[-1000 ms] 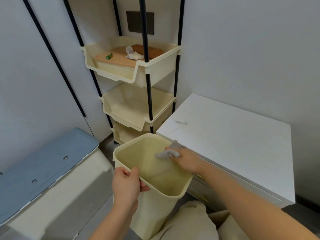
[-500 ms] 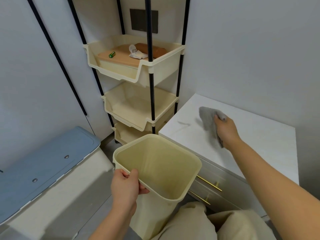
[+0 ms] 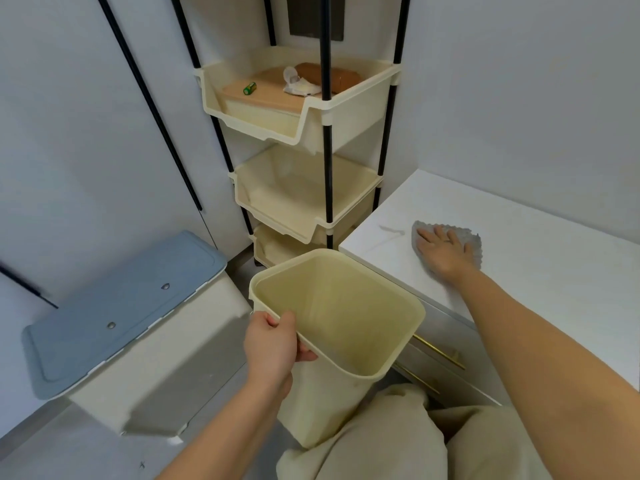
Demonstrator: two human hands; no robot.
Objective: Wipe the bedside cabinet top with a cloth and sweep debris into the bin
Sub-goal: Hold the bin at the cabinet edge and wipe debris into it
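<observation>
On the right hand the fingers are straight and a bit spread. They lie palm-down on a grey cloth and press it flat onto the white surface of the bedside cabinet. The cloth sits near the left end of the top, with its scalloped edge poking out past the fingertips and round the back of the hand. Just left of it on the surface there's a faint greyish streak of debris, close to the cloth but not touching.

The left hand is curled round the near rim of the cream bin, thumb on top and fingertips tucked underneath. The bin is right up against the cabinet's front left corner, mouth open and sitting a little lower than the top. Its base is hidden behind the person's beige trouser leg, so I can't tell whether it's on the floor.

Further out, thin gold handles run along the cabinet's drawer fronts. A cream rack with black poles stands in the corner behind, and its top tray holds a small green battery and a crumpled white wrapper. A box with a blue lid is off to the left.
</observation>
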